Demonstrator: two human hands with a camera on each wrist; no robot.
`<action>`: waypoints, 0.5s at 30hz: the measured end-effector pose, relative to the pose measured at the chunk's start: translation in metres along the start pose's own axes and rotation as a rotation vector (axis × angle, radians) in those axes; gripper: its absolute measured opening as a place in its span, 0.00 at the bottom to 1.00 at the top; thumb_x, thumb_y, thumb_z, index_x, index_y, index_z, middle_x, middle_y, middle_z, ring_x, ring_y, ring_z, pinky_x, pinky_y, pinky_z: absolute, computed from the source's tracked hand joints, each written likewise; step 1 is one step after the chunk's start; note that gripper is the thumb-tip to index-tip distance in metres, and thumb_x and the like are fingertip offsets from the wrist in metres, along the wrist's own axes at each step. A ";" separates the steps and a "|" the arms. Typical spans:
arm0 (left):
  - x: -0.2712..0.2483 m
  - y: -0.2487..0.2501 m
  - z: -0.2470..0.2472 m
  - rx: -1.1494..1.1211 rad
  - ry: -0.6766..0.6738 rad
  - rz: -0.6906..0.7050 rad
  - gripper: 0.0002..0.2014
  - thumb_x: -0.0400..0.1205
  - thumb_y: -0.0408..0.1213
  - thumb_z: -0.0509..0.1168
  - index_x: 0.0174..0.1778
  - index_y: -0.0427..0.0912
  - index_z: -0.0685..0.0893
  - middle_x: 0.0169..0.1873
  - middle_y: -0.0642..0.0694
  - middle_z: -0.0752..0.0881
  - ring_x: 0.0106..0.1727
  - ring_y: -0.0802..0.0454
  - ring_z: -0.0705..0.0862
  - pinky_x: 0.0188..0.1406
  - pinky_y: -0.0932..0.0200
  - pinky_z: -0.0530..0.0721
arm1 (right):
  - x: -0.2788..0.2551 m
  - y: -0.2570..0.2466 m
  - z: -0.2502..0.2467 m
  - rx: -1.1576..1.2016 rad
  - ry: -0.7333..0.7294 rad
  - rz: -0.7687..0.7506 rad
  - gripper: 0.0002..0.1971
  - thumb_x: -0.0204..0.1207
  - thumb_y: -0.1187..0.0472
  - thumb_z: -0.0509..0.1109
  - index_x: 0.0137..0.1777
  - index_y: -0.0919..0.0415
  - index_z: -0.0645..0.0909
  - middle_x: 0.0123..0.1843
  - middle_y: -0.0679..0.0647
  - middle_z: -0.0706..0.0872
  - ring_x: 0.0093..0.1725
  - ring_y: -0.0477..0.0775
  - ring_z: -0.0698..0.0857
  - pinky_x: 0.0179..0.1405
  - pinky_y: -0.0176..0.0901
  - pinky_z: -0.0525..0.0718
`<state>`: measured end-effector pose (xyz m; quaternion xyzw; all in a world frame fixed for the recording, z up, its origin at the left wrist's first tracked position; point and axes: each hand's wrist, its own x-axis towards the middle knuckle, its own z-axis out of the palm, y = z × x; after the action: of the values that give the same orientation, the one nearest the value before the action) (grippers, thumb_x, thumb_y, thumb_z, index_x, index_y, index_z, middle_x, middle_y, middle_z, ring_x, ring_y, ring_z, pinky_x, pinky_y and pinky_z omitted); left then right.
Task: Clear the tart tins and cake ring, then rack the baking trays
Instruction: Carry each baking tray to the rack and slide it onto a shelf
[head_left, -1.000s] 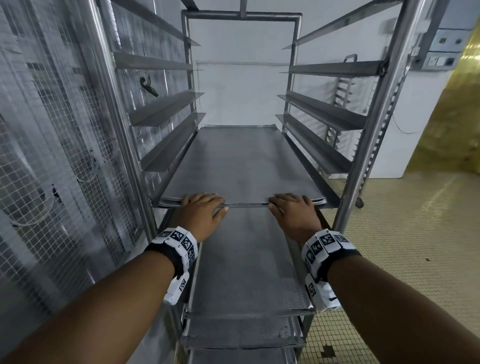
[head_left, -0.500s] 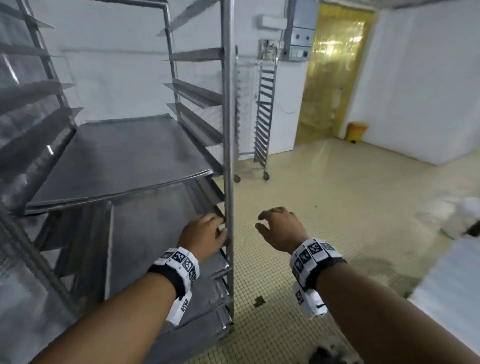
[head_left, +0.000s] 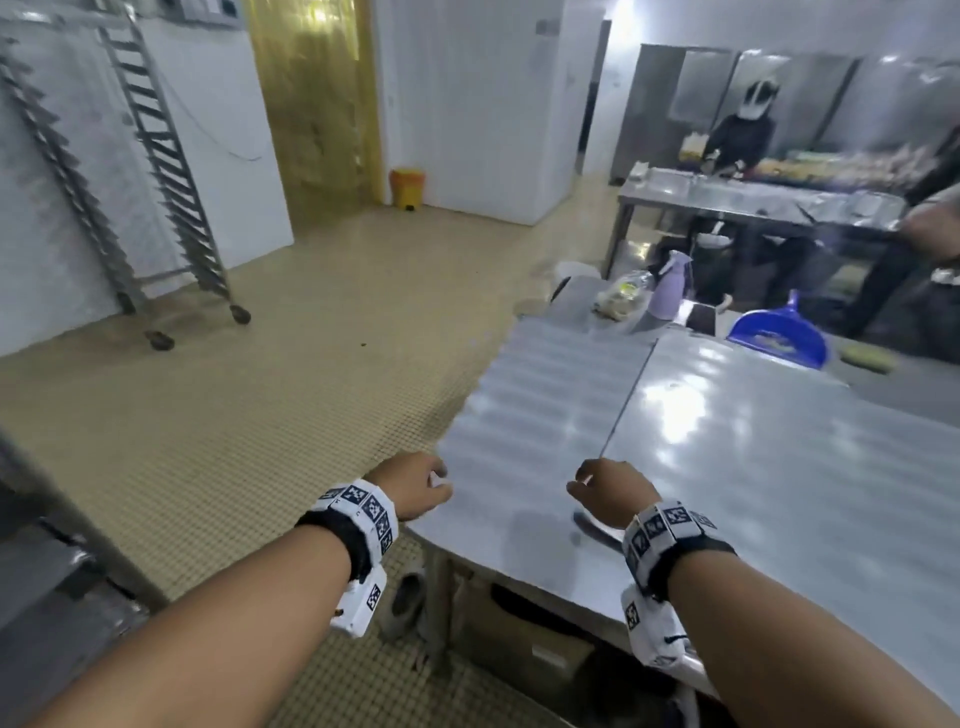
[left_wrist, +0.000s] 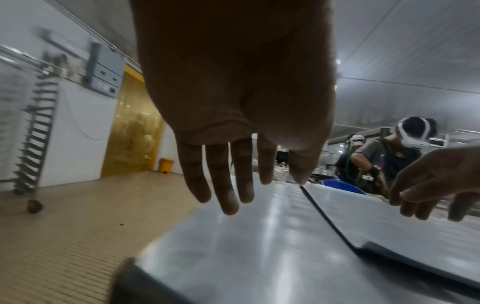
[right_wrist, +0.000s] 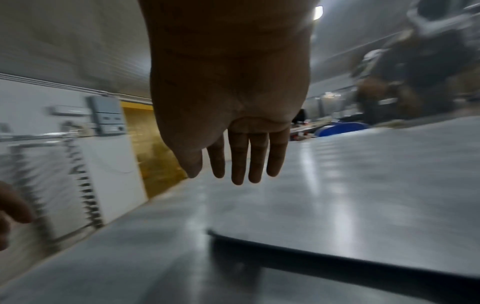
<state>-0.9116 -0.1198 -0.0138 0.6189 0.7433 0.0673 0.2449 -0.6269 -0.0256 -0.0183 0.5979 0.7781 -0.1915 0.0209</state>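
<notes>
A flat steel baking tray (head_left: 779, 493) lies on the right part of a steel table (head_left: 519, 426). Its dark raised edge shows in the left wrist view (left_wrist: 332, 224), and its near corner in the right wrist view (right_wrist: 215, 234). My left hand (head_left: 415, 488) hovers over the table's left near edge, fingers loose and empty (left_wrist: 233, 174). My right hand (head_left: 608, 493) hangs just above the tray's near left corner, fingers straight and holding nothing (right_wrist: 241, 160). The tray rack (head_left: 52, 571) is at the lower left edge, mostly out of view. No tart tins or cake ring are in view.
An empty wheeled rack (head_left: 171, 182) stands by the back wall. At the table's far end sit a blue dustpan (head_left: 779, 338), a lilac spray bottle (head_left: 670, 291) and a plastic bag (head_left: 621, 301). Other people work at a second steel table (head_left: 753, 197). Open tiled floor lies to the left.
Both hands have let go of the tray pushed into the rack. I have turned right, away from the rack, and the hands now hover over the steel table.
</notes>
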 end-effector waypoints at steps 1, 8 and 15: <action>0.009 0.018 0.010 0.009 -0.035 0.022 0.24 0.85 0.54 0.65 0.74 0.46 0.80 0.62 0.45 0.88 0.59 0.47 0.87 0.60 0.55 0.83 | -0.006 0.028 -0.001 0.014 -0.005 0.048 0.17 0.82 0.43 0.64 0.64 0.49 0.84 0.63 0.53 0.88 0.61 0.57 0.86 0.61 0.51 0.84; 0.056 0.119 0.069 0.016 -0.185 0.122 0.26 0.84 0.55 0.67 0.76 0.49 0.79 0.67 0.45 0.86 0.65 0.46 0.85 0.62 0.57 0.79 | -0.045 0.171 0.005 0.142 -0.003 0.333 0.17 0.81 0.46 0.69 0.64 0.53 0.84 0.65 0.54 0.87 0.65 0.57 0.84 0.60 0.44 0.79; 0.124 0.176 0.116 -0.004 -0.281 0.139 0.38 0.82 0.50 0.71 0.86 0.45 0.64 0.81 0.41 0.75 0.78 0.43 0.76 0.74 0.56 0.74 | -0.069 0.262 0.018 0.227 0.030 0.550 0.12 0.75 0.52 0.72 0.57 0.52 0.88 0.59 0.56 0.89 0.56 0.58 0.87 0.54 0.43 0.82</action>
<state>-0.7178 0.0138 -0.0791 0.6715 0.6572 -0.0016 0.3423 -0.3653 -0.0391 -0.0881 0.7874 0.5609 -0.2556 -0.0064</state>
